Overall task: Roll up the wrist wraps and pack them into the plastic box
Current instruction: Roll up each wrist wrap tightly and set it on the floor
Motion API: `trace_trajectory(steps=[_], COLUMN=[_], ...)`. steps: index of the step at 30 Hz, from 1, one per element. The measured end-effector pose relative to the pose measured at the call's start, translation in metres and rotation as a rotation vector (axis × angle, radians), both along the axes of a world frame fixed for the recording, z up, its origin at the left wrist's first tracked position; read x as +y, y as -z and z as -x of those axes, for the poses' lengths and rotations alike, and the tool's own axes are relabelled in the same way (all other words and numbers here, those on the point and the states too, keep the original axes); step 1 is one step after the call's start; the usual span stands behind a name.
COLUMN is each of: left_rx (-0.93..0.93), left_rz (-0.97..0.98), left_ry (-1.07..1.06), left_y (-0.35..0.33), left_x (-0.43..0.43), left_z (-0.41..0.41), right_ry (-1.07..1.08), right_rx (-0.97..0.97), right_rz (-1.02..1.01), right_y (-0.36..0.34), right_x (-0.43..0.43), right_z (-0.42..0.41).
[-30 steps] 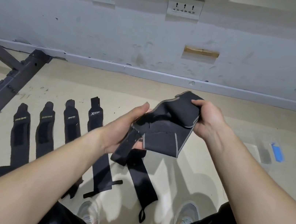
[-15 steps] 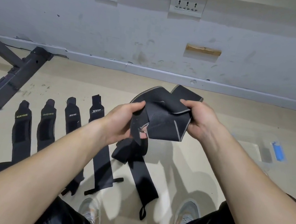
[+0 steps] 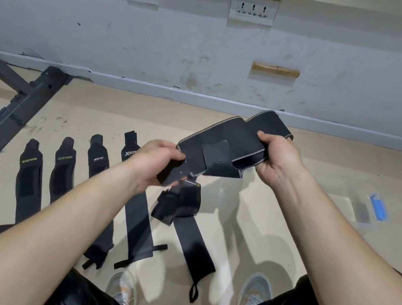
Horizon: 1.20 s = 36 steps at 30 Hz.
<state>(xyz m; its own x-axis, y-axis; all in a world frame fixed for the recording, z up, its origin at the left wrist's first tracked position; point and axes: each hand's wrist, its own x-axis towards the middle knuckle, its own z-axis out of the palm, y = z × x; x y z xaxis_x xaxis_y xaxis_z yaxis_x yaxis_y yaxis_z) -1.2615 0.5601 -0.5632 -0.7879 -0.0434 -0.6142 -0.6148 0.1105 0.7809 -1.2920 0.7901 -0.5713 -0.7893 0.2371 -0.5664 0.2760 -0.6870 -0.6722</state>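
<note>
- Beige floor below a scuffed wall: spare wraps lie in a row on the left, and the clear box sits on the right, well apart from the hands.
- One wrap is held in the air. The left hand pinches one end and the right hand grips the other.
- It looks folded over itself, though the folds are hard to read. Pull it flat first, then roll it tightly from one end, keeping the edges aligned.

Leftmost wrap on floor: "XUEYING", yellowish letters. Second wrap: "XUEYING", pale letters. Third wrap: short white logo, unreadable. Fourth wrap: white "XT", rest hidden behind left hand. Crumpled wrap: tiny label, illegible.
</note>
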Motion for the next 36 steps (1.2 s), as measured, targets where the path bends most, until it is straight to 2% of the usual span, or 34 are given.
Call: trace_trajectory(steps=[2,3,4,5,7,10,12,17,19,21,22,24,27,30,31,33,35,36], left_rx=[0.310,0.471,0.584,0.634,0.593,0.647,0.741,0.876,0.969,1.058,1.032,0.807,0.545,0.323,0.299,0.324,0.361,0.347], left_rz=[0.421,0.517,0.504,0.402,0.213,0.217,0.311,0.540,0.678,0.834,0.872,0.888,0.944,0.885,0.846,0.687,0.445,0.320], left_ry=[0.043,0.046,0.067,0.096,0.190,0.225,0.201,0.322,0.459,0.719,0.849,0.984,1.012,1.027,0.966,0.698,0.421,0.360], left_y=[0.010,0.010,0.009,0.008,0.010,0.018,0.022,0.026,0.026,0.027,0.028,0.027,0.025,0.020,0.020,0.016,0.017,0.016], left_x=[0.001,0.004,0.009,0.014,0.026,0.038,0.037,0.030,0.025,0.011,0.002,-0.015,-0.031,-0.034,-0.034,-0.030,-0.026,-0.023], left_z=[-0.001,-0.003,-0.005,-0.008,-0.011,-0.015,-0.012,-0.007,-0.011,-0.015,-0.016,-0.015,-0.009,-0.006,-0.005,0.000,0.005,0.005], right_ry=[-0.037,-0.062,-0.085,-0.102,-0.143,-0.210,-0.230,-0.305,-0.251,-0.125,-0.061,0.004,-0.069,-0.179,-0.211,-0.269,-0.342,-0.381], right_rx=[-0.014,-0.025,-0.028,-0.030,-0.046,-0.064,-0.085,-0.154,-0.147,-0.109,-0.104,-0.148,-0.170,-0.129,-0.119,-0.110,-0.106,-0.096], right_rz=[0.038,0.057,0.073,0.083,0.103,0.101,0.072,0.050,0.044,0.029,0.013,-0.070,-0.136,-0.132,-0.121,-0.116,-0.116,-0.110], right_y=[0.000,-0.001,-0.002,-0.002,-0.001,-0.001,-0.004,-0.006,-0.009,-0.008,-0.007,-0.002,0.006,0.006,0.003,-0.003,-0.008,-0.010], right_x=[-0.002,-0.005,-0.007,-0.009,-0.014,-0.018,-0.017,-0.016,-0.010,0.008,0.018,0.029,0.017,-0.002,-0.006,-0.010,-0.016,-0.020], right_z=[-0.001,-0.002,-0.002,-0.002,-0.001,0.000,0.000,-0.002,0.001,0.008,0.012,0.015,0.007,-0.001,-0.002,-0.005,-0.010,-0.012])
